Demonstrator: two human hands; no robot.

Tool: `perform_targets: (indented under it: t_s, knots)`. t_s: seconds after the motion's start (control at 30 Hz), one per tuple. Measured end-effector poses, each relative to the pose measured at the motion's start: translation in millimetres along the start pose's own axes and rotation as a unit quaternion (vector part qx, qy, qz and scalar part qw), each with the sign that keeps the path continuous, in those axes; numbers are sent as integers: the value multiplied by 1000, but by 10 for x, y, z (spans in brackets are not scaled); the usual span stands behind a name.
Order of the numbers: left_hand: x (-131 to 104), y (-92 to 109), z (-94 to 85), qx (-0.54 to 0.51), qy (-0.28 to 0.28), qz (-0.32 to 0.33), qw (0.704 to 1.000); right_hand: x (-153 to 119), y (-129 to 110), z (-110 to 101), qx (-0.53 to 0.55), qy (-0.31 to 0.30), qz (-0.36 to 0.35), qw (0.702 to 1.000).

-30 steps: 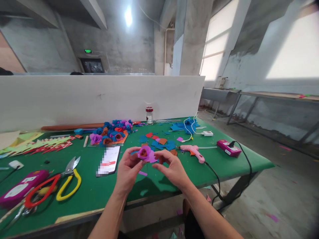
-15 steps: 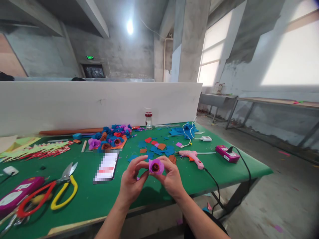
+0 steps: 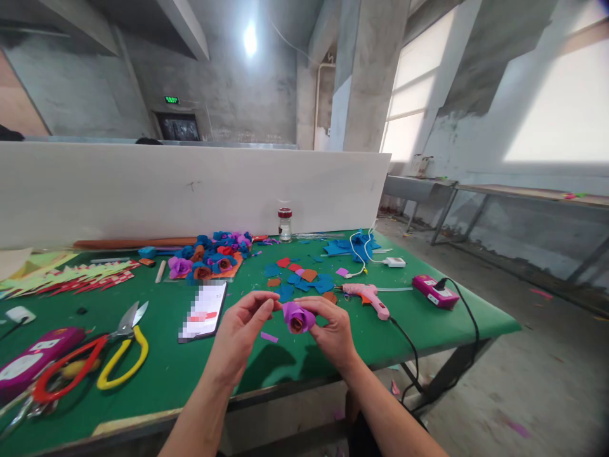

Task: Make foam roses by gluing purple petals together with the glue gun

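One flower sits at lower centre of the frame, pinched by the right hand; the left hand has drawn leftward since the earlier frame, its grip impossible to tell.

rose: matt, papery. glue gun: smooth plastic. shears: shiny metal blades, glossy plastic-looking grips. tabletop: smooth, faint sheen. partition board: smooth, matt. wall: rough bare concrete.

The right hand holds a flower – purple, brown-centred – over the table; left hand just beside it, glue gun beyond.
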State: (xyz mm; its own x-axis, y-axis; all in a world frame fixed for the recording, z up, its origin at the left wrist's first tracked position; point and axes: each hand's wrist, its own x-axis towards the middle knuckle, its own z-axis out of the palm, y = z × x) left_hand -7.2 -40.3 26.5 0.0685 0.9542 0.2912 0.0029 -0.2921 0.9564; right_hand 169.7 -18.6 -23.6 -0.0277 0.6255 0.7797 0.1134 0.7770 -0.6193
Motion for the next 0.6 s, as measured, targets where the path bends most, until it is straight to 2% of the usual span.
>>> perform_targets:
  t_s: [0.2,0.4,0.6]
  knots:
    - [-56,69,94,26,-50,-53,997,-14,36,9,-3,-20,-1,1000]
    - [-52,52,108,38,-38,-85,995,-7,27,13,-1,-34,-16,999]
    - [-43,8,93,8,-30,-84,996,-14,23,25,-1,-31,-17,999]
